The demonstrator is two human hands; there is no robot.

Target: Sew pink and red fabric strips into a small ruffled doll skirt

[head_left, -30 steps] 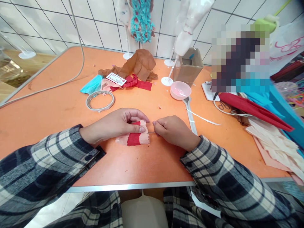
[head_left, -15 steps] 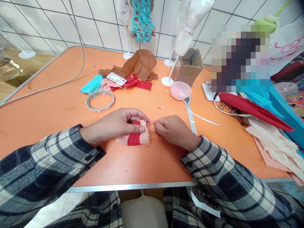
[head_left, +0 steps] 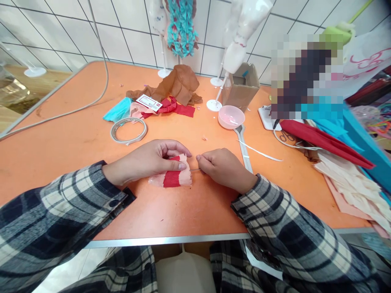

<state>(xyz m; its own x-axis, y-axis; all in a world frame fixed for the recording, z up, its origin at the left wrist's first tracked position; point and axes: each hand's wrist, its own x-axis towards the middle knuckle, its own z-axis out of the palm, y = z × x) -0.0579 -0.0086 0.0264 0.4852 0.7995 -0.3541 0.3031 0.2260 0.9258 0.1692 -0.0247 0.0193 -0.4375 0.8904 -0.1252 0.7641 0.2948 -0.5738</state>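
My left hand (head_left: 152, 158) pinches a small piece of pink and red crepe paper (head_left: 172, 179) between thumb and fingers, just above the orange table (head_left: 137, 219). The piece has a red band across its middle and ragged pink ends. From its right edge a thin strand (head_left: 194, 169) runs to my right hand (head_left: 218, 165), whose fingers are closed on it. Whether the strand is thread, wire or a needle I cannot tell. A roll of tape (head_left: 113, 133) lies beyond my left hand, and a pink bowl (head_left: 231, 118) stands beyond my right.
Brown crepe paper (head_left: 183, 85) and a white card (head_left: 149, 103) lie at the back. A cardboard box (head_left: 241, 93) stands by the wall near white display forms (head_left: 236, 53). Scissors (head_left: 287, 138), red cloth-like sheets (head_left: 324, 142) and cream sheets (head_left: 351, 175) fill the right side.
The view has shifted very slightly. Both hands keep the same hold on the paper piece and the strand.
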